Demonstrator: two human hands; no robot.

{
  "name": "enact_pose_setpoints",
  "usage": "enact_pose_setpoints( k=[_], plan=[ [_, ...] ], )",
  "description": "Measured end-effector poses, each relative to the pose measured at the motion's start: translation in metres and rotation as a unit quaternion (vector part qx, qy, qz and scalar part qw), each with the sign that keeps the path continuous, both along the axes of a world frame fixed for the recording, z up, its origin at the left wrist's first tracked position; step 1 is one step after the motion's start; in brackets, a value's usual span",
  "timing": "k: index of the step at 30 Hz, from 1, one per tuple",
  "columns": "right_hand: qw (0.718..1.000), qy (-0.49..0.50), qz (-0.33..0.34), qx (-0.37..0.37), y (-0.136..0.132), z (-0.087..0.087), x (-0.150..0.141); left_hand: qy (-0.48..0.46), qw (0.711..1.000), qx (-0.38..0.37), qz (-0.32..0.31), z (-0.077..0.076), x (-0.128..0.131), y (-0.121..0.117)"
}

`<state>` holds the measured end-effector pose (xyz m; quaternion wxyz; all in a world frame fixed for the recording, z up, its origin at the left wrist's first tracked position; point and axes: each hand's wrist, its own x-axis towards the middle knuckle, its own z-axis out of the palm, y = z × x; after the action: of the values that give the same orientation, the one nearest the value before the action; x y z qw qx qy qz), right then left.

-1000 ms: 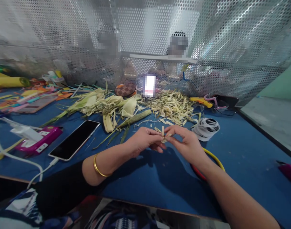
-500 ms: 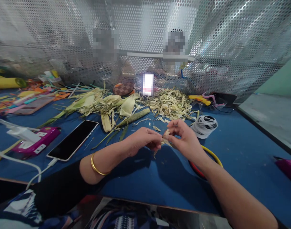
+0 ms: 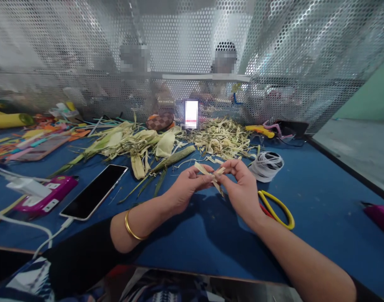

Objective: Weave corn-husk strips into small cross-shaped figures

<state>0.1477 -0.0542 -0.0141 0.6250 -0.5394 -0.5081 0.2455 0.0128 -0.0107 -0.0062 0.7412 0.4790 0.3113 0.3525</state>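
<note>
Between my fingertips, above the blue table (image 3: 185,243), are pale corn husk strips (image 3: 217,188) that cross each other. My left hand (image 3: 190,184) pinches them from the left, thumb on top. My right hand (image 3: 241,188) pinches them from the right with thumb and fingers. Parts of the strips are hidden by my fingers. Just beyond my hands lies a heap of shredded husk pieces (image 3: 223,138). Larger corn husks (image 3: 138,142) are piled to its left. By my right wrist rest the yellow and red handles (image 3: 281,209) of a tool, partly covered by my forearm.
A coil of white cord (image 3: 267,167) sits right of my right hand. A charging phone (image 3: 96,191) and a purple power strip (image 3: 47,195) lie at left. At the back, a lit phone (image 3: 191,114) stands before a perforated metal screen (image 3: 182,37); people are visible behind it.
My fingers have shifted on the husk strips, which have turned from an upright piece into a slanting cross. My right hand has moved slightly, uncovering more of the yellow handle.
</note>
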Motion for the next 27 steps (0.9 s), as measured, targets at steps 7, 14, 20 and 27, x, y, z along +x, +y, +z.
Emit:
enact_pose_setpoints(
  k=[7, 14, 20, 27],
  plan=[
    [0.999, -0.008, 0.024, -0.023, -0.0011, 0.0006, 0.0034, 0.033, 0.998, 0.054, 0.004, -0.0019, -0.0023, 0.0049],
    [0.995, 0.057, 0.068, -0.039, -0.0003, 0.0037, 0.0046, 0.038, 0.995, 0.083, -0.049, -0.0028, -0.0041, 0.0093],
    [0.967, 0.199, 0.113, -0.111, 0.0013, 0.0023, 0.0071, 0.03, 0.995, 0.086, -0.045, -0.0001, -0.0035, 0.0077],
    [0.977, 0.142, 0.13, -0.095, 0.005, -0.0022, 0.0096, 0.068, 0.997, 0.031, -0.034, -0.0023, -0.0027, 0.009]
  ],
)
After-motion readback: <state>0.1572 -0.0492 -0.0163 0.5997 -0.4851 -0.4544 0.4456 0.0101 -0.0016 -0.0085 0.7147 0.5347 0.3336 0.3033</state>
